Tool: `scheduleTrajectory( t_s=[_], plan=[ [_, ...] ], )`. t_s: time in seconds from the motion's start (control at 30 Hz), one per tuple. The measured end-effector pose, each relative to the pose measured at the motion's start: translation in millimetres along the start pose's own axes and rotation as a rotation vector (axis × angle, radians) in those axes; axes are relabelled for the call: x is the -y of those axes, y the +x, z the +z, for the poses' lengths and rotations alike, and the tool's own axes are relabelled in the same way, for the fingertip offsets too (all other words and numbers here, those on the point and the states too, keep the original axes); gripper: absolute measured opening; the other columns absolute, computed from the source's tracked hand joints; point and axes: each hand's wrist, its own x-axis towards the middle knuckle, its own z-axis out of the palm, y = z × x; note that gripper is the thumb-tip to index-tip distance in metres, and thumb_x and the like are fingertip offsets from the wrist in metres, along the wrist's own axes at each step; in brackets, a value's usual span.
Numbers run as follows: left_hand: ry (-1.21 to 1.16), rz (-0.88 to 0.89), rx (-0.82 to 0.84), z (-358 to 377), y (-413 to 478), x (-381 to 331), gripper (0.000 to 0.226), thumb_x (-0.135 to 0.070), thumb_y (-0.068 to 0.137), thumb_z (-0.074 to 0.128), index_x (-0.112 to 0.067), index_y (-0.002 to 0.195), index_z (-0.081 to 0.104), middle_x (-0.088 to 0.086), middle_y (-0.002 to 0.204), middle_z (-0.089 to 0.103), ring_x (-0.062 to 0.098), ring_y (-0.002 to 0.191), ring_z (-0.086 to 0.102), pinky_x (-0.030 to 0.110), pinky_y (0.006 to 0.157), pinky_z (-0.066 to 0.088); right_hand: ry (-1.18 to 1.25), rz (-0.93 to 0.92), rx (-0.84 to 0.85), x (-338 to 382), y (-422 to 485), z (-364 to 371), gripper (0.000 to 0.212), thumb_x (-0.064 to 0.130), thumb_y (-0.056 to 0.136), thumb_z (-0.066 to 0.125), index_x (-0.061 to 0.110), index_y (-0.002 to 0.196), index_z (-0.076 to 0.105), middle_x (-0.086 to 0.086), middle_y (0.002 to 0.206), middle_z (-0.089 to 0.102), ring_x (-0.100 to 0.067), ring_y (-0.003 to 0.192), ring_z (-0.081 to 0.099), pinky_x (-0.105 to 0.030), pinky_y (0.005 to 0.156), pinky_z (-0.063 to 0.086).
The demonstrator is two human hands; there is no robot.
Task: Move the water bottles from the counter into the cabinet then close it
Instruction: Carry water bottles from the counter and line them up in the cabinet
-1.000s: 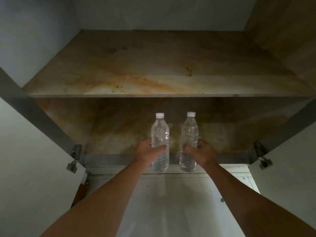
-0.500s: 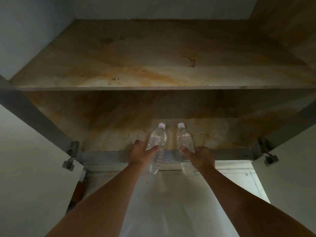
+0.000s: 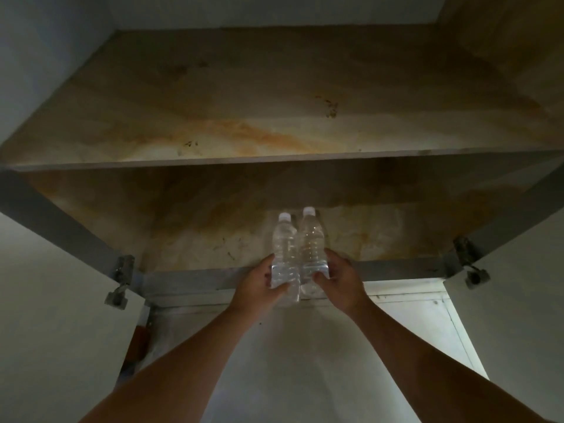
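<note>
Head view, looking up along your two raised forearms. Your left grip is curled round the lower body of the left bottle. Your right grip is curled round the lower body of the right bottle. Both bottles are clear, white-capped, near upright, and pressed side by side so that they touch.

Their bases show against the grey front rail of the cabinet and reach a little below it. Their upper halves show against the lower compartment. Judgement: neither bottle is set down yet; both are carried at the cabinet's mouth, not resting on its floor.

To either side of the rail, the left door and the right door stand swung wide, with the left hinge and the right hinge exposed. Beyond, the stained back panel of the lower compartment is in view, and no other bottle shows there. Farther up runs the front edge of the upper shelf.

Progress, as judged: the lift for this pair is nearly complete. Outstanding: place both bottles inside, let go, and shut both doors. The counter is out of view, so you cannot tell from here whether more bottles remain on it.
</note>
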Motion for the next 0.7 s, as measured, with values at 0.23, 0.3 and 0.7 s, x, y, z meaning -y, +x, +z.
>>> scheduleTrajectory(
  t_s=[0.23, 0.3, 0.7],
  plan=[
    [-0.17, -0.031, -0.037, 6.9, 22.3, -7.5, 0.084, -0.044, 0.075, 0.085, -0.027, 0.148, 0.047, -0.007, 0.121, 0.073, 0.01, 0.109, 0.07, 0.043, 0.1, 0.055, 0.086, -0.046, -0.129, 1.0, 30.9, 3.1, 0.043, 0.002, 0.088, 0.072, 0.008, 0.13, 0.064, 0.005, 0.11, 0.071, -0.019, 0.1, 0.07, -0.046, 0.097, 0.056],
    [-0.168, -0.046, -0.047, 3.5, 24.0, -16.8, 0.087, -0.034, 0.078, 0.085, -0.021, 0.152, 0.041, -0.001, 0.128, 0.07, 0.013, 0.115, 0.068, 0.041, 0.104, 0.052, 0.061, -0.011, -0.149, 6.3, 36.0, 1.5, 0.045, -0.002, 0.087, 0.072, 0.002, 0.13, 0.063, -0.002, 0.11, 0.068, -0.021, 0.098, 0.067, -0.041, 0.097, 0.055],
    [0.101, 0.029, -0.201, 9.8, 7.1, -30.2, 0.065, -0.035, 0.083, 0.081, -0.019, 0.14, 0.054, 0.002, 0.114, 0.069, 0.019, 0.104, 0.066, 0.035, 0.094, 0.054, -0.095, 0.007, -0.167, 0.3, 14.2, 5.5, 0.037, 0.035, 0.088, 0.069, 0.028, 0.124, 0.066, 0.007, 0.115, 0.071, -0.011, 0.097, 0.07, -0.037, 0.088, 0.059]
  ],
)
